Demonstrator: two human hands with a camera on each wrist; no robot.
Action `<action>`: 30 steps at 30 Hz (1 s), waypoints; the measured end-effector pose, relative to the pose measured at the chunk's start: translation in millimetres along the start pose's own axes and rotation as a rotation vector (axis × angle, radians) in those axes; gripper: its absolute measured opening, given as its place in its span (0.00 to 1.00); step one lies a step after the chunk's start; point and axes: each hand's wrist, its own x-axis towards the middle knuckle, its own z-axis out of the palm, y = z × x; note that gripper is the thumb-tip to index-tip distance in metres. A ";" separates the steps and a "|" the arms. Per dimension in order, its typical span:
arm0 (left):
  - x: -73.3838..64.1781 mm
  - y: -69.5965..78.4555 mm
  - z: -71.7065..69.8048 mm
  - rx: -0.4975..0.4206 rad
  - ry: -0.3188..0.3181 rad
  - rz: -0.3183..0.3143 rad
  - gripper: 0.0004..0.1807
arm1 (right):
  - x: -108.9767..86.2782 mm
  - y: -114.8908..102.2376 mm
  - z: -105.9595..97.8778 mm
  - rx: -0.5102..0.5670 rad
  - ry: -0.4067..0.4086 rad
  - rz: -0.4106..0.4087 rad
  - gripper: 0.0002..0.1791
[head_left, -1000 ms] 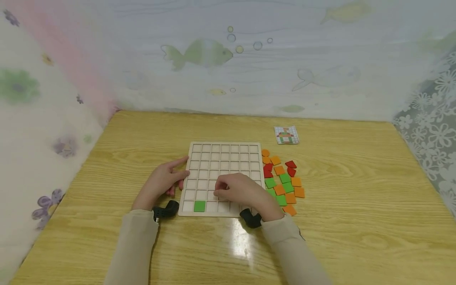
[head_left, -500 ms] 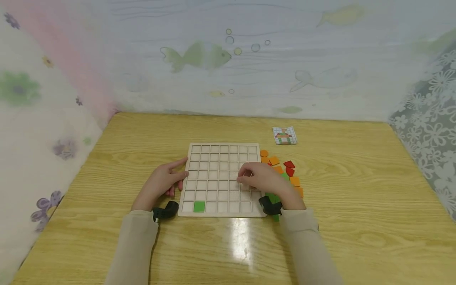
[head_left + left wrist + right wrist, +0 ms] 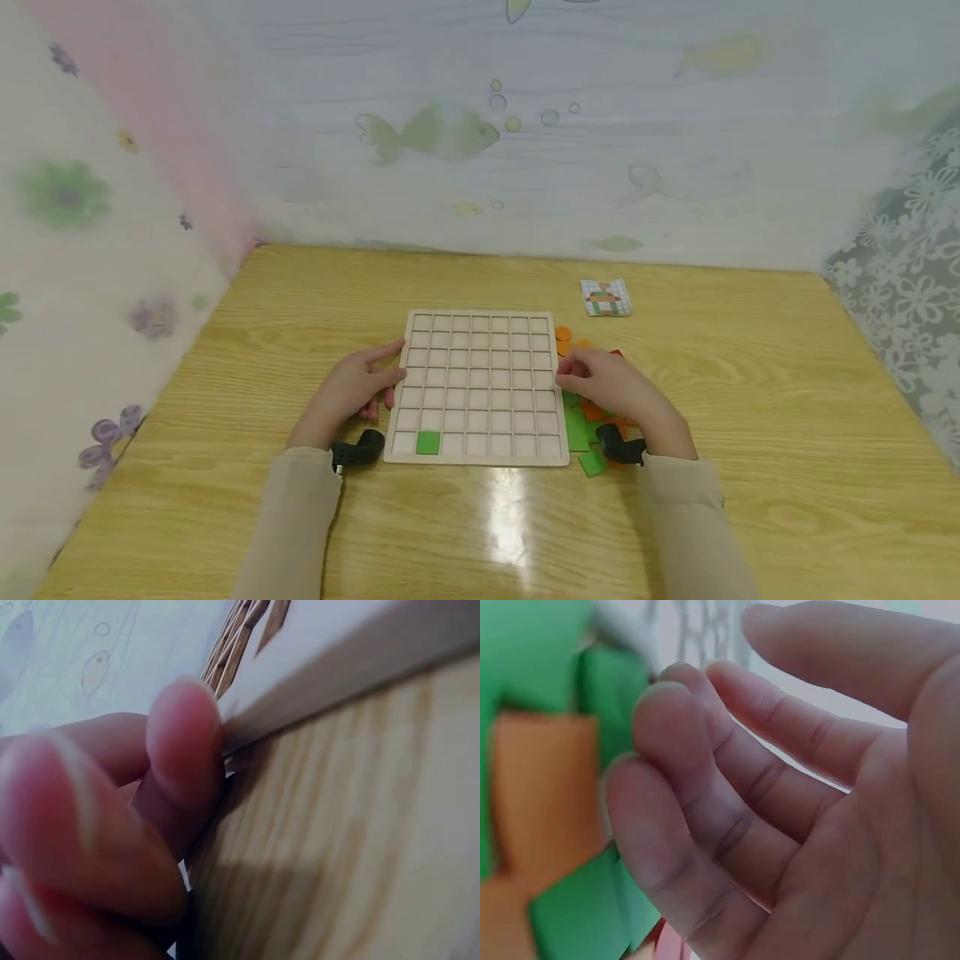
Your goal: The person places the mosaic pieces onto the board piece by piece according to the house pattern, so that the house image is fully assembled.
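A pale wooden grid board (image 3: 477, 472) lies flat on the table, and a green square tile (image 3: 428, 442) fills one cell of its bottom row. My left hand (image 3: 351, 390) rests on the table at the board's left side, thumb and index fingertips at the edge. Close up in the left wrist view, a fingertip (image 3: 184, 720) meets the board's side wall. My right hand (image 3: 617, 385) is over the loose tiles just right of the board. Its fingers (image 3: 667, 742) are loosely bent, the thumb stands apart, and nothing shows between them. Green and orange tiles (image 3: 546, 787) lie beside these fingers.
Behind the tile pile, a small pattern card (image 3: 606, 297) shows a coloured grid picture. Orange round pieces (image 3: 563, 333) lie at the board's upper right; a green tile (image 3: 592, 462) lies near its lower right corner. A printed cloth wall (image 3: 450, 167) borders the table's back.
My right hand has moved right, from over the board to the loose tiles beyond its right edge. The left hand has stayed at the left edge. The head view has shifted slightly.
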 end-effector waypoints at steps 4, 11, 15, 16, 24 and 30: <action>1.5 0.1 -2.0 0.047 0.012 0.017 0.30 | -3.1 8.9 -0.4 -0.046 0.017 0.013 0.09; 2.2 -2.0 -1.9 0.070 0.011 0.004 0.30 | -5.2 13.9 -1.1 -0.047 -0.012 0.003 0.08; 2.2 -2.4 2.2 0.056 0.011 -0.004 0.30 | -8.3 17.2 -1.4 -0.049 -0.025 -0.008 0.07; 2.3 -1.8 2.2 0.053 0.013 -0.004 0.30 | -8.9 17.6 -2.0 -0.053 -0.028 -0.010 0.07; 4.5 -1.5 0.5 0.048 0.036 0.011 0.30 | -12.9 15.9 -3.4 -0.055 -0.058 -0.008 0.11; 2.8 -4.0 1.7 0.055 0.028 0.007 0.29 | -11.1 15.8 -2.7 -0.100 -0.031 -0.020 0.09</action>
